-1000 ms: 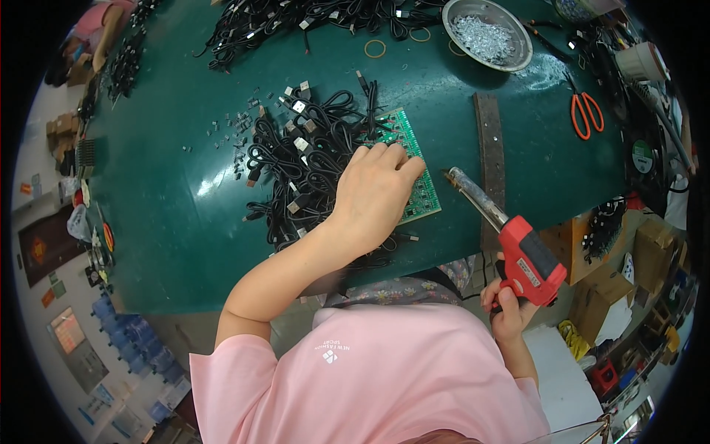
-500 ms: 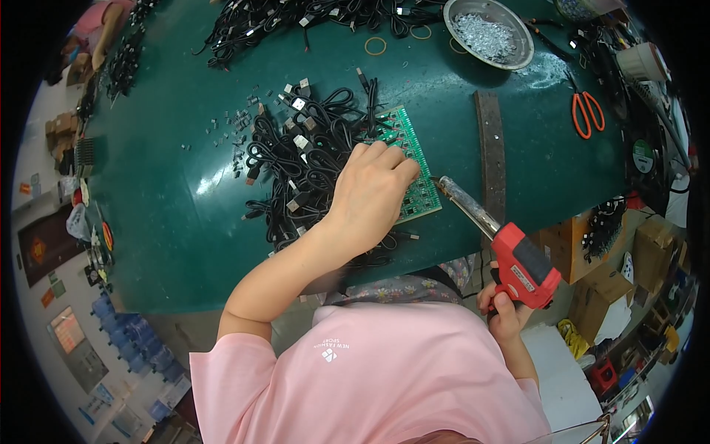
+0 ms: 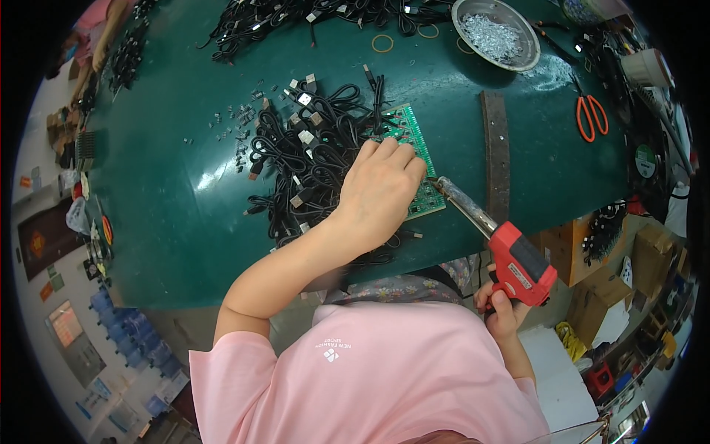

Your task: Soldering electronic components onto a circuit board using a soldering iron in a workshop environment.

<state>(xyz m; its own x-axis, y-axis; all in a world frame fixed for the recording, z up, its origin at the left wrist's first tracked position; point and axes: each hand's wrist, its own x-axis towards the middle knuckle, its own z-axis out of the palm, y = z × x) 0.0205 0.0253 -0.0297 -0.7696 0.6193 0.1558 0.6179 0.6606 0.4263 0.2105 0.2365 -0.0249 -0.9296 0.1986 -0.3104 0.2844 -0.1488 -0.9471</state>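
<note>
Where the left hand [image 3: 381,192] overlaps the board [image 3: 426,203] — contact (if any) is hidden.

On the table [image 3: 170,251], the circuit board [image 3: 427,201] lies immediately right of the cable bundles [image 3: 319,157], partly beneath the left hand [image 3: 381,189]; small loose parts [image 3: 242,115] are scattered left of those bundles. Right of the board lies a flat bar [image 3: 496,148], with scissors [image 3: 592,118] farther right; the tip of the soldering gun [image 3: 522,265], in the right hand [image 3: 504,314], is at the board's right edge. Behind stands a bowl [image 3: 528,56] containing small pieces [image 3: 491,37].
</note>
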